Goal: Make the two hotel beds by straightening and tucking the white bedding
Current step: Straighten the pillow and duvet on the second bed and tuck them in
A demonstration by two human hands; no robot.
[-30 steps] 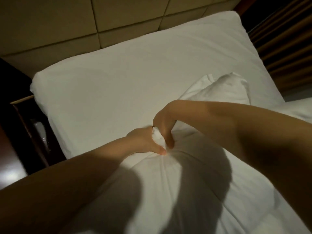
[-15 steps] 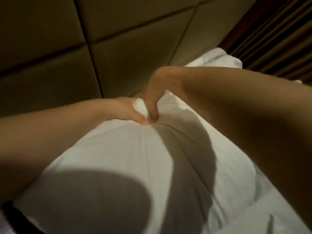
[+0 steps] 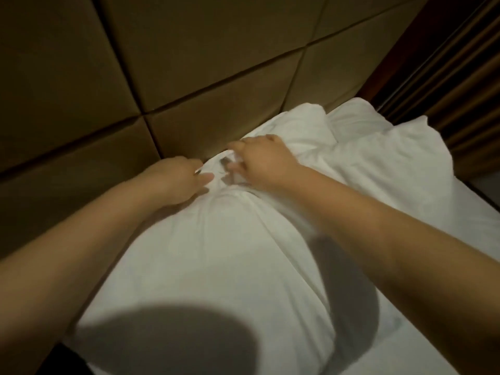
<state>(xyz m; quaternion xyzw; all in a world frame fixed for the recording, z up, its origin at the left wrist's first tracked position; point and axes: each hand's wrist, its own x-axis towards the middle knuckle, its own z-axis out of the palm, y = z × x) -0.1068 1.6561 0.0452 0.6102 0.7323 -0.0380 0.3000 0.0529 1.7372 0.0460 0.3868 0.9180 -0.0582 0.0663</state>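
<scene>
While the right hand [image 3: 261,165] pinches the pillow [image 3: 216,266], the left hand [image 3: 177,181] (grip unclear) touches its edge.

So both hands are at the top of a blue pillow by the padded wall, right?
Not blue: the head view shows a white pillow. The left hand and right hand are at its top, by the padded wall.

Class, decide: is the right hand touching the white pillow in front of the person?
Touching. The head view shows the right hand gripping bunched fabric at the top edge of the white pillow.
</scene>
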